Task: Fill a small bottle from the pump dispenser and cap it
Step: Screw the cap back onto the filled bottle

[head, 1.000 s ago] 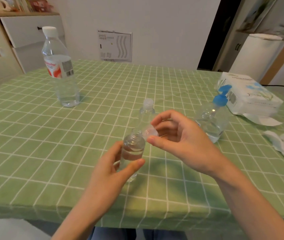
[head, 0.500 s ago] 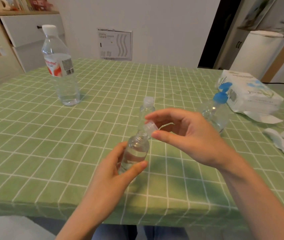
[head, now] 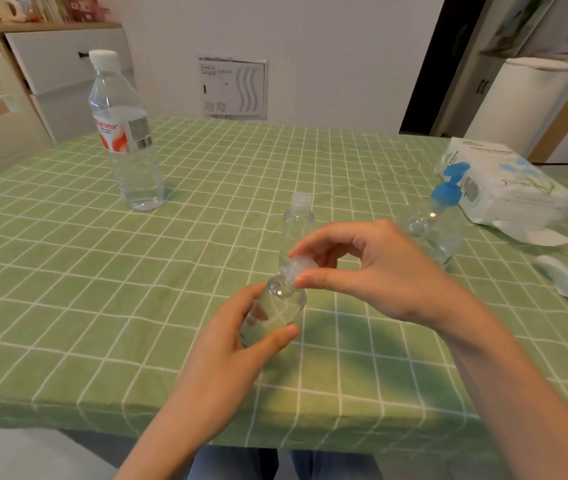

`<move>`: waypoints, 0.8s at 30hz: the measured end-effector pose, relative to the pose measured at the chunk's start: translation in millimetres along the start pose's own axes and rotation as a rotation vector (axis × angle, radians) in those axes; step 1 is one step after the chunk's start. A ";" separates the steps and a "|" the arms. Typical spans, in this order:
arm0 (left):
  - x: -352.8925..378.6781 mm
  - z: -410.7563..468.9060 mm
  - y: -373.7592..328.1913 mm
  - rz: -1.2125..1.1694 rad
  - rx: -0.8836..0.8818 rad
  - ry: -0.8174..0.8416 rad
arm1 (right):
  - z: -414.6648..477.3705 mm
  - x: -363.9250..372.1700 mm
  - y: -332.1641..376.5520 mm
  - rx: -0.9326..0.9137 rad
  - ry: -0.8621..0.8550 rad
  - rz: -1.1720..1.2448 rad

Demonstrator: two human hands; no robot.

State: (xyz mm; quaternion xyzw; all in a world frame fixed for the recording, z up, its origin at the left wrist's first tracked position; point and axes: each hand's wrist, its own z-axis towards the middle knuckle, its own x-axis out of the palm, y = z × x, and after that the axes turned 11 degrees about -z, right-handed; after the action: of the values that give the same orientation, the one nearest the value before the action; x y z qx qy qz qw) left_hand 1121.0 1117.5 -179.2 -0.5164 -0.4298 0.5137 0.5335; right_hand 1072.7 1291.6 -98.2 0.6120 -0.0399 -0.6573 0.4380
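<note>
Centre of frame: the small bottle (head: 277, 306), clear and part-filled, is held tilted over the green-checked worktop (head: 67, 271). The left hand (head: 220, 355) grips its body, with the thumb on the near side and the fingers (head: 237, 303) curled round the far side. The right hand (head: 386, 275) pinches the clear cap (head: 299, 264) between thumb and forefinger at the bottle's neck; whether the cap is seated cannot be told. Just behind stands a second capped bottle (head: 298, 216). The blue-headed pump dispenser (head: 429, 226) stands centre right, beside a tissue pack (head: 511, 192). A large water bottle (head: 126, 143) stands upper left.
</note>
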 end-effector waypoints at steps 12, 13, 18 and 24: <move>1.0 2.1 -6.8 0.009 0.005 -0.032 | -5.6 -4.5 -0.8 -0.017 0.043 -0.131; 2.0 2.1 -8.2 0.016 0.005 -0.035 | -5.5 -5.0 -0.8 -0.019 0.017 -0.135; 6.7 1.0 -13.4 0.083 0.040 -0.049 | -0.4 -3.2 1.9 0.065 -0.127 -0.224; 4.8 3.9 -15.3 0.091 0.043 -0.075 | -6.9 -6.9 1.9 -0.006 0.004 -0.086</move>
State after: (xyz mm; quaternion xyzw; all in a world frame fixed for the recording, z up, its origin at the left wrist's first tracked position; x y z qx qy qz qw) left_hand 1119.2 1123.6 -164.0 -0.5043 -0.4144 0.5655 0.5042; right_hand 1078.6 1298.0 -93.6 0.6130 -0.0107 -0.6746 0.4111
